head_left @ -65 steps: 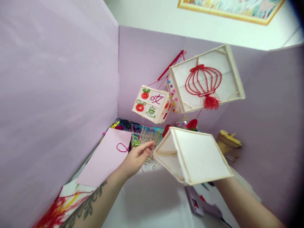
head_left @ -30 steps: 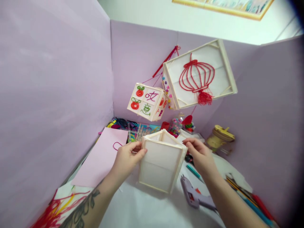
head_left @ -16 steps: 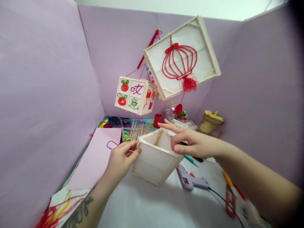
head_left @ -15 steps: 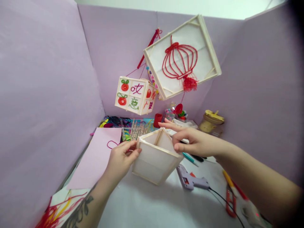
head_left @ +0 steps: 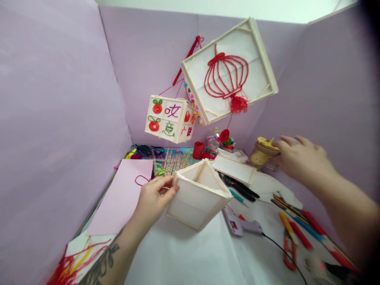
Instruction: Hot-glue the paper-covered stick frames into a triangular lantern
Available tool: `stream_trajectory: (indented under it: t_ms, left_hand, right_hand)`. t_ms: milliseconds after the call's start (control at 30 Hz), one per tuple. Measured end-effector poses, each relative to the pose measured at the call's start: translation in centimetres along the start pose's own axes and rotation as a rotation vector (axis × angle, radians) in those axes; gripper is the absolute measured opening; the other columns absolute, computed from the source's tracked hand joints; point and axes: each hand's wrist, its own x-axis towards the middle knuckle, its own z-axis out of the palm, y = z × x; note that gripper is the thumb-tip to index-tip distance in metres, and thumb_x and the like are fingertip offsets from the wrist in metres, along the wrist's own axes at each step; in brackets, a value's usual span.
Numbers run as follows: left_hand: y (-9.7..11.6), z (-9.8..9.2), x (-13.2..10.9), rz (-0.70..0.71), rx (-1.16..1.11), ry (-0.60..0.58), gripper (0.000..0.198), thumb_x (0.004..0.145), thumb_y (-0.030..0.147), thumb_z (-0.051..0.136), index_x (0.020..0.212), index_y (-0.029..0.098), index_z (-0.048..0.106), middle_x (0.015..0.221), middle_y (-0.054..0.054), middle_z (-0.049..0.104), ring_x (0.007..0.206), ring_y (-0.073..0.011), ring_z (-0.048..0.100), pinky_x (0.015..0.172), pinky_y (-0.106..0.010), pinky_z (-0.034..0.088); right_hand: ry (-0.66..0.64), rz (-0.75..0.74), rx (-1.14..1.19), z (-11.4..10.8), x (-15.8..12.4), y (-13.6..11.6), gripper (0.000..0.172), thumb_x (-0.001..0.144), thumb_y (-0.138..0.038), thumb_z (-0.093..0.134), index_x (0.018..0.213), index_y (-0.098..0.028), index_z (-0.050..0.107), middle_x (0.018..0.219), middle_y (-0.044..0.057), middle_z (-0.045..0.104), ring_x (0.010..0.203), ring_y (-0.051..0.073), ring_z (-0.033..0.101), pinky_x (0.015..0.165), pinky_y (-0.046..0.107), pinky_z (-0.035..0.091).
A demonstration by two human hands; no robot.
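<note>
My left hand [head_left: 156,198] pinches the left corner of a white box frame [head_left: 196,202], which has pale wooden edges, an open top and translucent panels. The box stands tilted on the white table. Over at the right, my right hand [head_left: 305,158] is raised beside a yellow-lidded cup [head_left: 263,152], its fingers bent and blurred; whether they touch the cup or hold anything is unclear. A lilac glue gun [head_left: 242,223] lies just right of the box. Behind the box rests a flat framed white panel [head_left: 234,168].
Two decorated lanterns hang ahead, a small one [head_left: 169,118] and a large tilted one [head_left: 228,71]. Black pliers [head_left: 242,188], a teal pen [head_left: 237,196], red-handled scissors [head_left: 289,249] and pencils lie rightward. Pink paper [head_left: 121,198] and red strings [head_left: 71,267] are at left.
My right hand has left the box's right side and moved right to the cup, uncovering the framed panel and tools. My left hand stays on the box.
</note>
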Motion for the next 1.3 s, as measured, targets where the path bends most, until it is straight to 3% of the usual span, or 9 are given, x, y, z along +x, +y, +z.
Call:
stream_trajectory:
  t_ms: [133,300,533,600,700,800,967,1067,1300]
  left_hand:
    - [0.1,0.0,0.0,-0.01,0.01,-0.003,0.023,0.078,0.031,0.064,0.095,0.017,0.072,0.089,-0.006,0.073,0.079,-0.0173,0.067,0.069,-0.024,0.055]
    - [0.6,0.0,-0.1,-0.037,0.022,0.003,0.021,0.079,0.032,0.064,0.094,0.018,0.072,0.087,-0.005,0.073,0.076,-0.0173,0.067,0.068,-0.025,0.056]
    - [0.1,-0.2,-0.2,0.008,0.055,-0.005,0.02,0.08,0.03,0.064,0.095,0.019,0.072,0.088,-0.005,0.072,0.073,-0.0151,0.065,0.066,-0.023,0.054]
    - [0.0,-0.4,-0.2,0.013,0.068,-0.032,0.021,0.081,0.029,0.063,0.097,0.02,0.072,0.089,-0.004,0.072,0.073,-0.0151,0.065,0.067,-0.023,0.054]
    - [0.1,-0.8,-0.1,-0.001,0.075,-0.098,0.021,0.082,0.027,0.061,0.1,0.022,0.07,0.092,-0.004,0.072,0.076,-0.0155,0.066,0.068,-0.023,0.054]
    - [0.5,-1.1,0.1,-0.032,0.086,-0.145,0.018,0.082,0.026,0.061,0.097,0.021,0.069,0.091,-0.004,0.072,0.078,-0.0169,0.067,0.07,-0.025,0.054]
    - [1.3,-1.3,-0.1,-0.007,0.192,-0.206,0.022,0.081,0.023,0.062,0.102,0.022,0.067,0.095,-0.003,0.072,0.083,-0.0183,0.068,0.072,-0.026,0.053]
    - [2.0,-1.4,-0.9,0.06,0.342,-0.191,0.019,0.08,0.02,0.063,0.099,0.023,0.066,0.093,-0.002,0.072,0.082,-0.0185,0.068,0.07,-0.026,0.053]
    - [3.1,-1.7,-3.2,0.491,0.408,0.118,0.018,0.085,0.018,0.06,0.102,0.023,0.064,0.092,-0.001,0.073,0.076,-0.0134,0.068,0.07,-0.021,0.054]
  right_hand:
    - [-0.235,0.038,-0.182,1.4,-3.1,-4.6,0.031,0.085,-0.044,0.057,0.061,-0.025,0.063,0.096,0.007,0.073,0.082,0.026,0.068,0.068,0.042,0.053]
    - [-0.208,-0.1,0.016,2.6,-4.0,-12.3,0.013,0.086,-0.036,0.06,0.092,-0.025,0.063,0.109,0.01,0.066,0.099,0.026,0.064,0.083,0.04,0.053]
    - [-0.184,-0.563,0.056,4.3,-3.8,-14.1,0.017,0.086,-0.021,0.061,0.101,-0.028,0.062,0.109,0.007,0.066,0.112,0.024,0.059,0.096,0.042,0.049]
    - [-0.13,-0.494,0.079,3.8,-3.6,-13.6,0.01,0.089,-0.02,0.055,0.09,-0.027,0.062,0.1,0.006,0.067,0.106,0.024,0.061,0.092,0.042,0.049]
    - [-0.114,-0.247,0.075,3.4,-3.8,-12.8,0.027,0.094,-0.03,0.047,0.068,-0.023,0.053,0.077,0.006,0.062,0.078,0.022,0.063,0.068,0.036,0.051]
    - [-0.323,-0.032,0.028,4.2,-5.8,-12.6,0.019,0.089,-0.037,0.054,0.075,-0.023,0.053,0.066,0.002,0.06,0.058,0.018,0.058,0.051,0.029,0.045]
    - [-0.646,0.273,0.04,7.3,-9.7,-14.1,0.017,0.08,-0.034,0.064,0.087,-0.021,0.055,0.075,0.004,0.067,0.062,0.019,0.063,0.056,0.029,0.047]
    - [-0.594,0.276,0.113,8.2,-10.2,-14.9,0.007,0.086,-0.025,0.055,0.08,-0.02,0.056,0.073,0.004,0.066,0.062,0.018,0.062,0.057,0.027,0.046]
    - [-0.163,-0.107,0.072,6.8,-9.8,-14.6,0.013,0.086,-0.014,0.046,0.086,-0.019,0.058,0.076,0.006,0.065,0.069,0.018,0.063,0.062,0.026,0.048]
